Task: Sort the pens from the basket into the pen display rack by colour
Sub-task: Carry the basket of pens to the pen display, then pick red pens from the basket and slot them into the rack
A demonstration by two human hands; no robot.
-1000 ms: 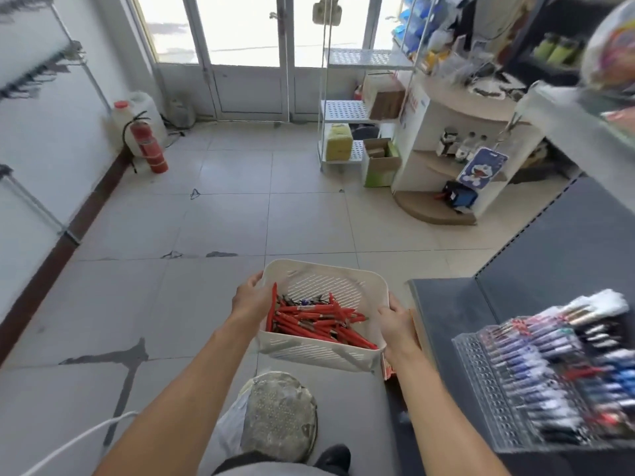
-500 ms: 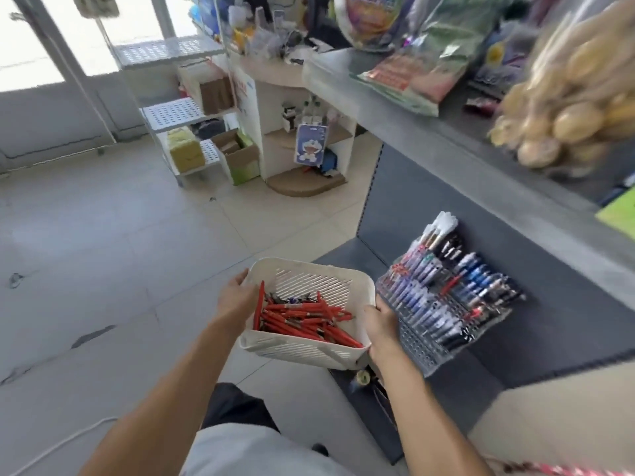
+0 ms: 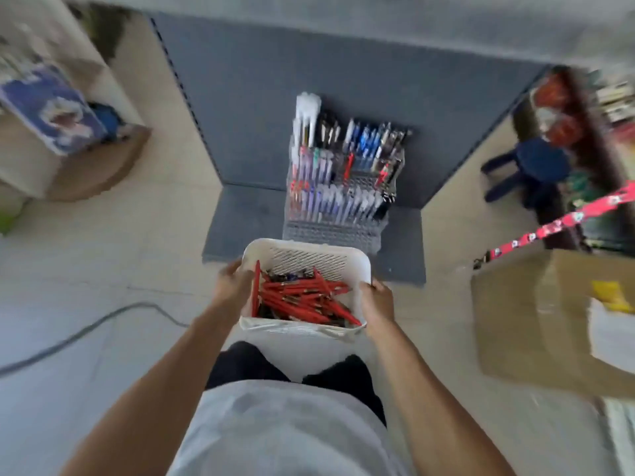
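- Two hands are steadying the basket [image 3: 309, 250]; left hand [image 3: 233, 286] and right hand [image 3: 377, 304] are each gripping a side wall, likely keeping it level
- Mostly red pens [image 3: 302, 300] are lying heaped inside
- Pen display rack [image 3: 343, 180] is standing just beyond, on a grey shelf [image 3: 247, 214]

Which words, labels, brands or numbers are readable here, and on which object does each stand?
None can be read; the picture is blurred.
Blue card: print blurred.
Red strap: white marks unreadable.
Yellow label on cardboard box: blurred.
Pens in basket and display rack: too small.
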